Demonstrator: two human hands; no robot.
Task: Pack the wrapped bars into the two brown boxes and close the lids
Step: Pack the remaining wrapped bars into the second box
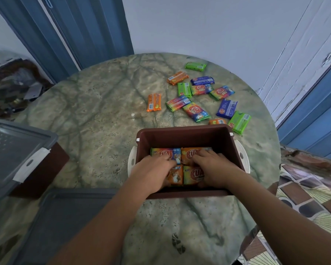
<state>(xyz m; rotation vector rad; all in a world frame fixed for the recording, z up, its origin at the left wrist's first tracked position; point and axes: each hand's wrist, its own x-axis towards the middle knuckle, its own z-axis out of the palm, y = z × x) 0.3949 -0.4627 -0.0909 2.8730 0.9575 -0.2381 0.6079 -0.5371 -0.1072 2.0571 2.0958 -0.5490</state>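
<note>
- Open brown box [187, 133] sits near the desk's [96, 115] 6 o'clock edge, white latches folded out at both sides.
- Left hand [153, 172] and right hand [215, 169] reach inside; fingers curl on the packed bars [191, 174], four across the bottom.
- Loose bars [196, 111] scatter at 1 o'clock, near the rim.
- Lidded second box [40, 169] stands at 9 o'clock; spare grey lid [65, 217] lies at 7 o'clock.
- Bare desk lies between.

A: From where does the single view look?
B: From the person's head, facing forward and steeply down over the round table [96, 115].
A: How near?
B: Close above the open brown box [182, 133]; the wide lens bends walls [208, 25] at the frame edges
</note>
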